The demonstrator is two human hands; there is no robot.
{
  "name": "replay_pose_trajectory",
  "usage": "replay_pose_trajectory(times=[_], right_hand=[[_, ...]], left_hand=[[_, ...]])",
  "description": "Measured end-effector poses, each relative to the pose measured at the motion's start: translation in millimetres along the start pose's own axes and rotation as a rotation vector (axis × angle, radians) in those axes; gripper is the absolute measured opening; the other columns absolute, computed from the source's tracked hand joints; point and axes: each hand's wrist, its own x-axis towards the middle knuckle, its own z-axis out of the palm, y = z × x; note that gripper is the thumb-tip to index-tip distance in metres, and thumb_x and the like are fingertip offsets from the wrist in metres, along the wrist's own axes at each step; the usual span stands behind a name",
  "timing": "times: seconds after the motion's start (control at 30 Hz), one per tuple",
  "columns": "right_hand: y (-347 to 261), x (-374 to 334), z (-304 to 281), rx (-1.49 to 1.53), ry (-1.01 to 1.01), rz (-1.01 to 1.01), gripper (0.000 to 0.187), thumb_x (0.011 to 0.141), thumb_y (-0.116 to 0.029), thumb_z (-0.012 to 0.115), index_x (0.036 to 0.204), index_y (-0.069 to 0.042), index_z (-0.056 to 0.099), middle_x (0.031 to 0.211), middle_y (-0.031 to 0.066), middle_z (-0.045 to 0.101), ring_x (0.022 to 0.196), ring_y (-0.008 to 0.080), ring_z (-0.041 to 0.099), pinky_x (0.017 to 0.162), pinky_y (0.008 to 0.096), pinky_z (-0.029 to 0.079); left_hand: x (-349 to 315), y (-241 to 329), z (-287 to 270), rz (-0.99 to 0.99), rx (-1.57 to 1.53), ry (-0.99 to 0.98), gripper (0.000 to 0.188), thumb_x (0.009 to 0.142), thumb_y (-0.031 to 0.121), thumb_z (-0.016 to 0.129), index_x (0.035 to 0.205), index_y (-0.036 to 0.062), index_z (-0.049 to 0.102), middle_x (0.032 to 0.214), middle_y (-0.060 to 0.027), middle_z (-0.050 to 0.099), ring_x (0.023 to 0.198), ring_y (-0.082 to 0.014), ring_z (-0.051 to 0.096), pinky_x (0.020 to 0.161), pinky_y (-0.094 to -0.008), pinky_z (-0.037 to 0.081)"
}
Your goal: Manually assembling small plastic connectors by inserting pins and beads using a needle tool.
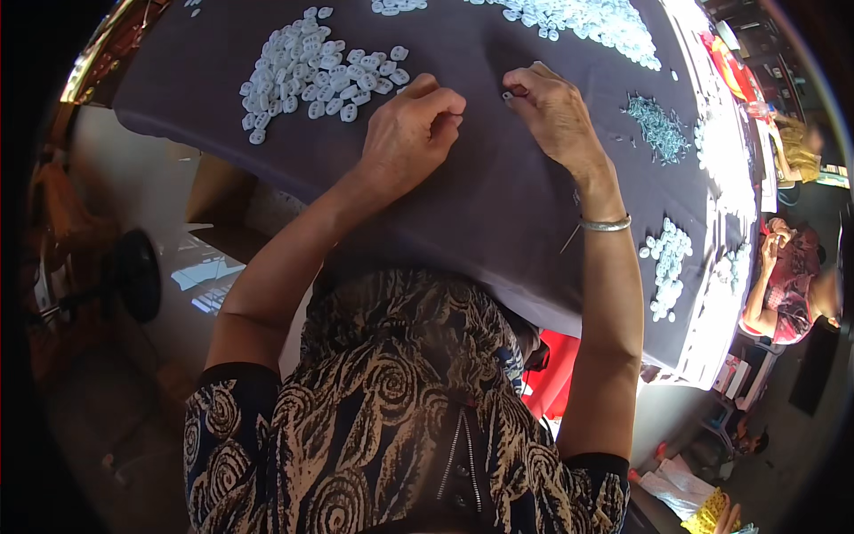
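Observation:
My left hand [414,125] is closed over the dark table cloth, thumb and fingers curled together. Whatever it may hold is hidden by the fingers. Just beside it, on the left, spreads a pile of small white oval plastic pieces [302,71] with faint marks on them. My right hand [556,116], a silver bangle [607,224] on its wrist, pinches a small pale piece [508,95] between thumb and fingertips. That piece is too small to name more exactly. A gap of bare cloth lies between the two hands.
A larger heap of white pieces [587,22] lies at the far side. To the right are a pile of tiny teal, screw-like parts [658,129] and a cluster of pale pieces [667,258]. A thin rod [569,238] lies near my right wrist. Another person [787,285] sits at the right.

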Motion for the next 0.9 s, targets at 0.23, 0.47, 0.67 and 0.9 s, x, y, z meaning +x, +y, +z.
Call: replay_pose_trajectory(times=[0.23,0.47,0.67,0.9], right_hand=[[-5,4,-1,-0.099,-0.103,0.027,0.012,0.078,-0.006,0.066,0.084,0.001,0.058,0.074,0.0086,0.057,0.065,0.0201,0.054,0.062,0.0331,0.043],[-10,0,-1,-0.008,-0.078,0.077,0.012,0.077,-0.005,0.066,0.080,0.000,0.055,0.068,0.0048,0.052,0.063,0.0119,0.050,0.058,0.0290,0.041],[-49,-19,3,0.698,0.064,0.340,0.006,0.084,0.001,0.062,0.088,-0.003,0.060,0.078,-0.0038,0.058,0.070,0.0027,0.050,0.061,0.0194,0.040],[-60,-41,27,0.844,0.252,0.218,0.009,0.085,0.006,0.059,0.088,-0.002,0.060,0.077,0.0002,0.065,0.074,0.0049,0.060,0.069,0.0201,0.048]], left_hand=[[-2,4,6,0.020,-0.073,-0.005,0.013,0.076,0.000,0.064,0.085,0.0078,0.059,0.076,-0.0056,0.053,0.063,-0.0243,0.061,0.056,-0.0352,0.049],[-5,5,12,0.043,-0.127,-0.044,0.017,0.078,-0.003,0.066,0.093,0.0031,0.061,0.077,-0.0042,0.055,0.065,-0.0136,0.057,0.055,-0.0261,0.046],[-7,9,20,-0.206,-0.686,0.056,0.019,0.086,0.003,0.064,0.105,0.0050,0.061,0.092,0.0003,0.062,0.079,-0.0074,0.059,0.063,-0.0222,0.047],[-5,10,11,-0.276,-0.835,-0.067,0.011,0.091,0.007,0.061,0.101,0.0045,0.063,0.089,0.0003,0.063,0.082,-0.0069,0.060,0.065,-0.0199,0.046]])
